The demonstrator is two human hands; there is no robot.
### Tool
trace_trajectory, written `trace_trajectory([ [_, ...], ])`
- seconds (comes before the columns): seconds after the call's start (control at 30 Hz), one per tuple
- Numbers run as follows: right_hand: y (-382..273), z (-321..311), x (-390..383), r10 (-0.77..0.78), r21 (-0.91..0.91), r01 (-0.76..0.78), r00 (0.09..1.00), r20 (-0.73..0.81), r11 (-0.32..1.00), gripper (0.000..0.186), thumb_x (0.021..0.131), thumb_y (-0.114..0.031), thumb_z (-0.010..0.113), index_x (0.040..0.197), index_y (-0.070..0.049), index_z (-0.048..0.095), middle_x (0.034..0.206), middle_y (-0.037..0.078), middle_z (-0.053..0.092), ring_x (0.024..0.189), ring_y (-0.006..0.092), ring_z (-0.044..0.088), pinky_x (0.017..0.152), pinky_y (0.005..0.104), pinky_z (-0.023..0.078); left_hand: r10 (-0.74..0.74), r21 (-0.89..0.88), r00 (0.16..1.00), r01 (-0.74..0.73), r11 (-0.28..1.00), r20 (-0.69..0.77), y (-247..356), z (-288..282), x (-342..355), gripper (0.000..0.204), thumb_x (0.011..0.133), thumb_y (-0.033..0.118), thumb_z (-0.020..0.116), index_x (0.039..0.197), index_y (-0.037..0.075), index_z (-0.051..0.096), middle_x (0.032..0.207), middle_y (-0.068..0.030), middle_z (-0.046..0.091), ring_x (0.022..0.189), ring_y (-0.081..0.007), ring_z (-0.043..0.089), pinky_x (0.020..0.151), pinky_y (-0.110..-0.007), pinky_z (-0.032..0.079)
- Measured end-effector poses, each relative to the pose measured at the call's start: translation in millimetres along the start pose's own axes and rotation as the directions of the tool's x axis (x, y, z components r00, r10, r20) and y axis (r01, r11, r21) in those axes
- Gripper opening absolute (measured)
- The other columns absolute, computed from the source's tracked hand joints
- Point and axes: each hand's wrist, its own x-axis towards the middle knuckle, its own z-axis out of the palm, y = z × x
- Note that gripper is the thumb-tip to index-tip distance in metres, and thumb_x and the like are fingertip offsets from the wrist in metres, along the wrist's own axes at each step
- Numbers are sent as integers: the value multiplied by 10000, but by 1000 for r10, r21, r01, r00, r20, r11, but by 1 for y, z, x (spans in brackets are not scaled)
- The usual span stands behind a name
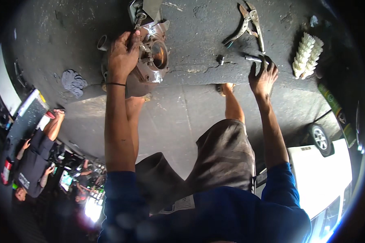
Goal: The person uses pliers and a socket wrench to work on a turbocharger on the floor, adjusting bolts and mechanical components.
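Note:
A rusty metal housing with a round opening, much like a turbocharger, stands on the dark floor in front of me. My left hand rests at its left side. Its thumb and fingers close around the lower end of a metal rod with a round collar; part of the grip is hidden. Out to the right, my right hand hovers with fingers apart over a small metal cylinder. Its fingertips are close to the cylinder; whether they touch it I cannot tell. A short socket-like piece lies left of it.
Locking pliers lie beyond my right hand. A pair of pale knobbly pieces sits farther right. At left are a grey rag and a small metal ring. A person is at far left, a white vehicle at right.

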Motion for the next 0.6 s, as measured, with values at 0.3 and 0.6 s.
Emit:
trace_trajectory([
  [0.3,-276,-26,49,-187,901,-303,910,371,312,270,983,-166,627,1200,-42,729,1175,182,728,1059,318,712,913,386,549,172,-184,977,-192,964,-123,4,10,-10,372,1032,364,637,1070,1,707,857,-194,711,734,-319,675,699,-397,518],
  [0.6,-317,6,54,-117,896,-444,889,443,23,266,971,-200,683,1168,-38,758,1117,177,754,1033,291,729,940,364,539,179,-171,983,-184,968,-44,14,2,-17,304,1078,263,592,1108,-11,719,977,-91,748,883,-116,621,814,-289,492],
])
